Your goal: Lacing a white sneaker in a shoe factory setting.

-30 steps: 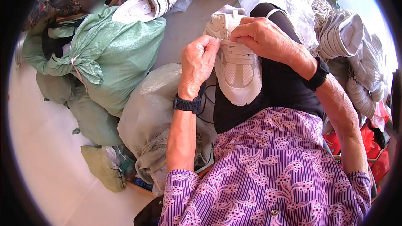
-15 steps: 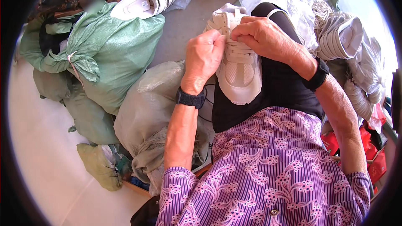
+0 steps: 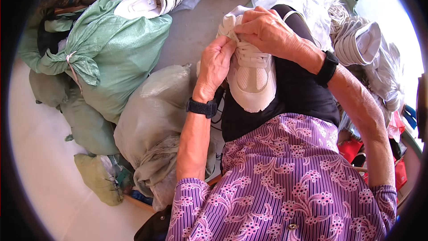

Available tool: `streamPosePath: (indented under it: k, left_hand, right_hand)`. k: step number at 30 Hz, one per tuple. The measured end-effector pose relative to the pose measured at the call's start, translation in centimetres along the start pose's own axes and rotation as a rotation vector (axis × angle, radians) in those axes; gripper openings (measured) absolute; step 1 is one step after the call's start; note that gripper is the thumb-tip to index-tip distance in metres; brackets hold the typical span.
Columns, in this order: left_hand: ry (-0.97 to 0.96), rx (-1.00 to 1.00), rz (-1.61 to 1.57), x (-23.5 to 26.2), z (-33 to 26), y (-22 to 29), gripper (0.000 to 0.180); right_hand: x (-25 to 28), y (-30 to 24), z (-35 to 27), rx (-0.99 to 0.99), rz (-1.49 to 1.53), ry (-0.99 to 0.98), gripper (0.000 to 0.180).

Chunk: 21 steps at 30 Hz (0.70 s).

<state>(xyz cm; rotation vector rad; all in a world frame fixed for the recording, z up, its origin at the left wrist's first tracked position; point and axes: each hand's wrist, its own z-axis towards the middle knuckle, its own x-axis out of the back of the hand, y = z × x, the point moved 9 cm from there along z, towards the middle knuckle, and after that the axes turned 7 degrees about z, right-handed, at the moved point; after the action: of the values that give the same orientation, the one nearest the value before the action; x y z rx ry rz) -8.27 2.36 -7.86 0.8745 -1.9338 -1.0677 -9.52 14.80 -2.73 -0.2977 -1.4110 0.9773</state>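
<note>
Pinching laces (image 3: 252,56), both hands (image 3: 217,61) (image 3: 269,31) hide part of the white shoe (image 3: 253,80) beneath them.

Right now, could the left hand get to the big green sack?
Probably yes, with a stretch: the left hand is busy at the shoe and would need to let go, but mostly floor shows between it and the green sack, so nothing seems to block it.

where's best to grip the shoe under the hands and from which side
Probably cup the shoe at its rounded toe, from the person's side: that end points toward the body, uncovered, while left hand and right hand are by the laces.
</note>
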Motion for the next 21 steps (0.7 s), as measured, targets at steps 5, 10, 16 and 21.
streamPosePath:
  k: [5,10,16,21]
  left_hand:
    - [0.034,0.042,-0.149,0.3,-0.4,-1.3,0.019]
    - [0.026,0.154,-0.333,0.3,-0.4,-2.0,0.014]
    - [-0.054,0.091,-0.263,-0.4,0.0,-1.1,0.015]
    - [-0.021,0.105,-0.275,-0.6,-0.1,-1.4,0.017]
  right_hand:
    - [-1.4,0.0,0.5,-0.048,0.031,-0.103,0.012]
    - [-1.7,0.6,1.2,-0.168,-0.042,-0.075,0.009]
    - [-1.9,1.2,0.9,-0.228,-0.053,-0.087,0.008]
    - [-1.4,-2.7,0.7,0.094,-0.353,-0.042,0.005]
